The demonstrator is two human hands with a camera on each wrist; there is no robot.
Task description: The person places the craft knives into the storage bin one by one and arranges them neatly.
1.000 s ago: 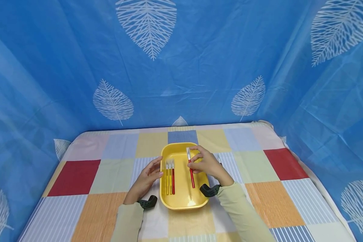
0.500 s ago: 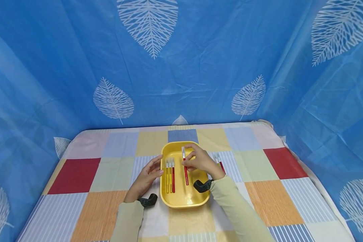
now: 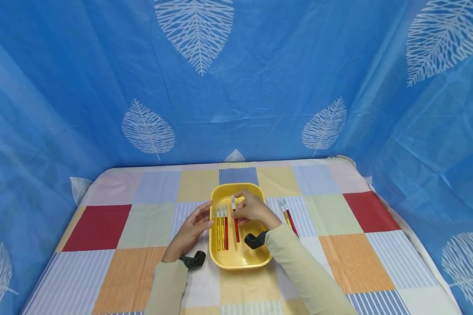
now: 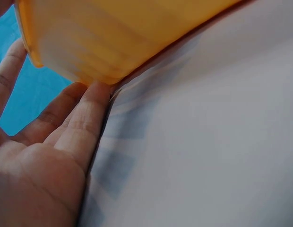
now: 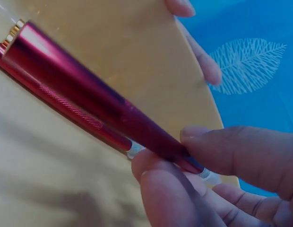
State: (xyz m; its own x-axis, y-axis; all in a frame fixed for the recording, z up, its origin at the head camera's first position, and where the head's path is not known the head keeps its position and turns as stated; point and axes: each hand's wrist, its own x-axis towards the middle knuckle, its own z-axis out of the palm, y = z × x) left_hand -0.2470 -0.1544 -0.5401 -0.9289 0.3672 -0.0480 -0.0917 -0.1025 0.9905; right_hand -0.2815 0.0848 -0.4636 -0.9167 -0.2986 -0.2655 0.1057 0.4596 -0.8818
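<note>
In the head view my right hand (image 3: 253,208) is over the yellow tray (image 3: 242,266), pinching a slim red craft knife (image 3: 237,231) near its pale, clear-capped end. The right wrist view shows thumb and fingertips around the front of this red metallic handle (image 5: 90,82). Two yellow craft knives (image 3: 220,234) and a red one (image 3: 226,234) lie side by side in the tray's left half. The held knife is just right of them. My left hand (image 3: 191,227) rests against the tray's left side; the left wrist view shows fairly straight fingers (image 4: 85,120) touching its outer wall.
Right of the tray, a yellow craft knife (image 3: 285,216) and a red craft knife (image 3: 291,220) lie on the patchwork tablecloth (image 3: 150,227), partly behind the right forearm. A blue leaf-patterned curtain (image 3: 260,87) hangs behind and at both sides of the table.
My right hand has carried the red craft knife leftward and slightly down, closer to the row in the tray. The knives on the cloth have come into fuller view. The left hand has stayed put.
</note>
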